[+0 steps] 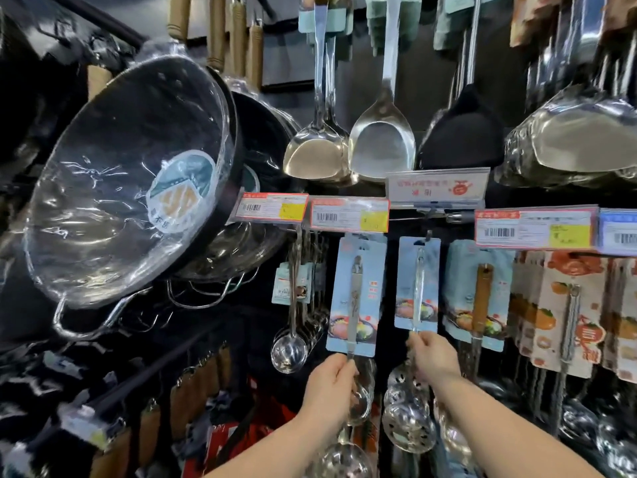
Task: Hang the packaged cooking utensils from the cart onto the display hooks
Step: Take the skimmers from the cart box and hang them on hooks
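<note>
So, left hand point(331, 384): grip pinching the metal handle of a carded utensil point(356, 294), card top tucked under the price tag point(350, 215).
Right hand point(432, 357): grip pinching the slotted spoon point(417, 284) handle, blue card up at the hook point(428, 236).
Left side: wrapped pans point(131, 188).

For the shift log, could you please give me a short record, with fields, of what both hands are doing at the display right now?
left hand: grips the metal handle of the left carded utensil, below its blue card
right hand: pinches the handle of the right carded utensil, below its card
black hook: at the right card's top; seated or not, cannot tell
price tags: on the rail above both cards
steel spatulas: hanging above the rail
plastic-wrapped wok: hanging to the left
</note>
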Available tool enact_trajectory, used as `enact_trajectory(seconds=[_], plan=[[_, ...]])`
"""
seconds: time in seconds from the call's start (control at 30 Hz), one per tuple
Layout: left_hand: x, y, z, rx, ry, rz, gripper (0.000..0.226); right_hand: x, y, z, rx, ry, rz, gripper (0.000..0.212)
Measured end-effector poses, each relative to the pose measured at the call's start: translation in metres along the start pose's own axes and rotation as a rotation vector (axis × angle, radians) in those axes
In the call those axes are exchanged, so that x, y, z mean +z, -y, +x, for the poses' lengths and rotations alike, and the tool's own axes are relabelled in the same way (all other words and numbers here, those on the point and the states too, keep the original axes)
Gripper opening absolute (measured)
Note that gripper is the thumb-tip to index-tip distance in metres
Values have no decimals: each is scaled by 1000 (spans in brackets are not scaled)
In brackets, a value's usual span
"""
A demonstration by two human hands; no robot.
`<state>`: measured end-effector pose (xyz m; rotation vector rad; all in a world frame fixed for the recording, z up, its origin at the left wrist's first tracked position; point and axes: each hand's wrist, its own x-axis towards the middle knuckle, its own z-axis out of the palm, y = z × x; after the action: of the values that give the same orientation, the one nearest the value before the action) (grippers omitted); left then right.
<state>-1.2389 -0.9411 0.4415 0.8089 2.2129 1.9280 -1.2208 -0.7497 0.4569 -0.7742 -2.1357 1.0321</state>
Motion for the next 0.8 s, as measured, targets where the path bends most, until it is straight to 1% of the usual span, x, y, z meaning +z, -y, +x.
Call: enact_trajectory(seconds=[0.13,0.27,0.33,0.4,0.43,0.5,0.53,0.57,0.63,0.7,0.77,0.8], plan=[[3,3,13,3,-14,39,25,6,-7,23,9,1,15,28],[4,7,21,-7,-9,45,23,8,-10,36,38,38,70,27],[5,9,23,0,-12,48,23,8,-8,38,32,64,22,33],[6,9,24,19,-10,62,25,6,-4,35,31,86,-79,43],[7,9,24,28,-6,74,25,5,-3,31,33,93,-119,44],[10,8,22,53,6,95,25,3,2,18,27,101,-146,34],[12,7,20,67,14,91,25,1,7,9,14,90,-121,29],[14,6,18,81,23,83,24,-1,12,0,2,72,-60,27],[19,5,13,104,33,81,25,-5,27,-19,15,52,147,35],[25,4,8,117,42,71,28,-12,44,-37,67,104,366,51],[33,3,2,111,68,26,29,-21,55,-53,40,149,457,58],[37,2,-2,101,81,2,28,-26,59,-62,-6,153,463,55]])
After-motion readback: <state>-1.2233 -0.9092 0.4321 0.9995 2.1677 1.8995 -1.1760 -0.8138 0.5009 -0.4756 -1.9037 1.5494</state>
